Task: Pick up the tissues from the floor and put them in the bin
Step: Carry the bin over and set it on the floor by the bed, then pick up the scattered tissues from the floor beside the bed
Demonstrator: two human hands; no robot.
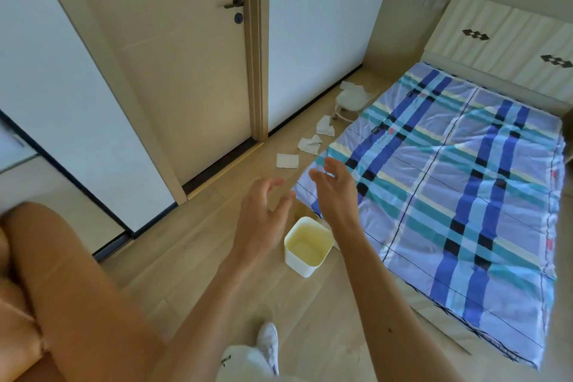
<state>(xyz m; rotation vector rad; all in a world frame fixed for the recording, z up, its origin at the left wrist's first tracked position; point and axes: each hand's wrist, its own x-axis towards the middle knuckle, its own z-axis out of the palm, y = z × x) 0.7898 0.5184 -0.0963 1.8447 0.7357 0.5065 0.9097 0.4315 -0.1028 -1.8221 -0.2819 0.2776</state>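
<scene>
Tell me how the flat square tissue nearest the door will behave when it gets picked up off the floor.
The flat tissue looks thin and limp, so it will probably droop and crumple once pinched. It lies flush on the smooth wooden floor, so catching an edge may take a fingertip scrape. It seems very light; a quick reach by the left hand might waft it aside.

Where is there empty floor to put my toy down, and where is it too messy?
Bare wood floor lies between the bin and the door, and also nearer you, between the bin and the white shoe. It is crowded along the bed edge by the wall, where tissues and a white stool sit.
</scene>
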